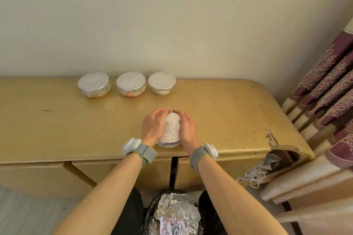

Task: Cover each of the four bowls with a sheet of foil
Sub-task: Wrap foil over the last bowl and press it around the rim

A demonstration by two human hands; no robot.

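three bowls stand in a row at the upper middle of the frame, along the far edge of the worktop (57, 120): the left bowl (94, 86), the middle bowl (131, 84) and the right bowl (162, 83). each has foil drawn flat over its mouth and crimped down its side, so these three look done.

the fourth bowl (169, 144) sits at the lower middle, close to the front edge and well apart from the row. a crinkled sheet of foil (172, 127) lies over its top and part way down its wall, with bare white showing beneath.

the left grip (153, 126) curls round the left side of the sheet and the right grip (188, 129) round the right side. both clasp the foil against the bowl, fingertips nearly meeting at the far rim.

i judge this the last cover, with only the hem left to press tight all round. spare crumpled foil (173, 213) lies at the bottom centre.
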